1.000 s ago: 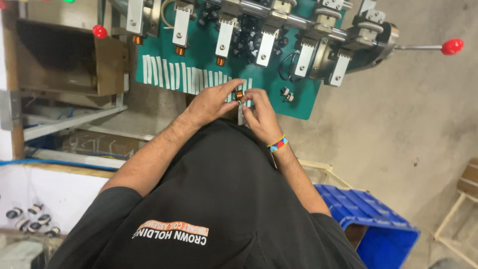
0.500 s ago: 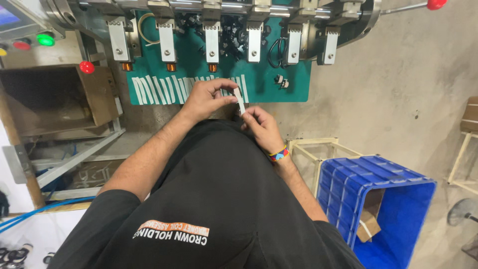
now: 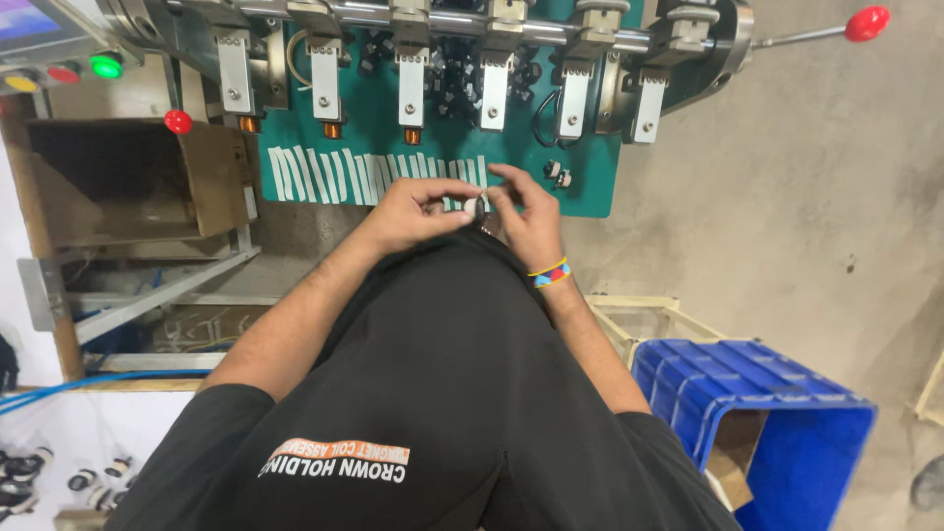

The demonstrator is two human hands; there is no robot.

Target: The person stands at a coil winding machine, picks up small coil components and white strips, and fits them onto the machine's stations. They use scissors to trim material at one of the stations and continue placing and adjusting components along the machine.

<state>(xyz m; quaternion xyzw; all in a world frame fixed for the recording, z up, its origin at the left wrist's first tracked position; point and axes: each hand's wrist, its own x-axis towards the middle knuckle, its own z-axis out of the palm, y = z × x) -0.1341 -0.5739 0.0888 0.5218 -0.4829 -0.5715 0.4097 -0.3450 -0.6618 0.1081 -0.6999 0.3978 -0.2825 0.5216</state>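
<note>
Centre of the frame, just below the green board (image 3: 590, 192): your left hand (image 3: 408, 211) and right hand (image 3: 526, 216) meet fingertip to fingertip over a small dark part (image 3: 482, 209). Both pinch it, left thumb and forefinger closing in from the left side, right fingers curled onto it from the right (the part is too small and too covered to tell its shape). It sits above the lower edge of the board, in front of your black shirt (image 3: 442, 393).

Row of white strips (image 3: 324, 175) lies flat on the board, running from left of centre up to your hands. Above them, upper centre, a machine with a line of metal clamps (image 3: 413, 84) hangs over the board; some show copper tips. Red-knobbed lever (image 3: 865, 22) sticks out at upper right. Green lamp (image 3: 105, 66) lit at upper left, beside a red one.

Coloured wristband (image 3: 551, 272) on your right wrist. Blue crate (image 3: 777, 413) at lower right on the concrete floor. Open cardboard box (image 3: 128, 182) at left.
</note>
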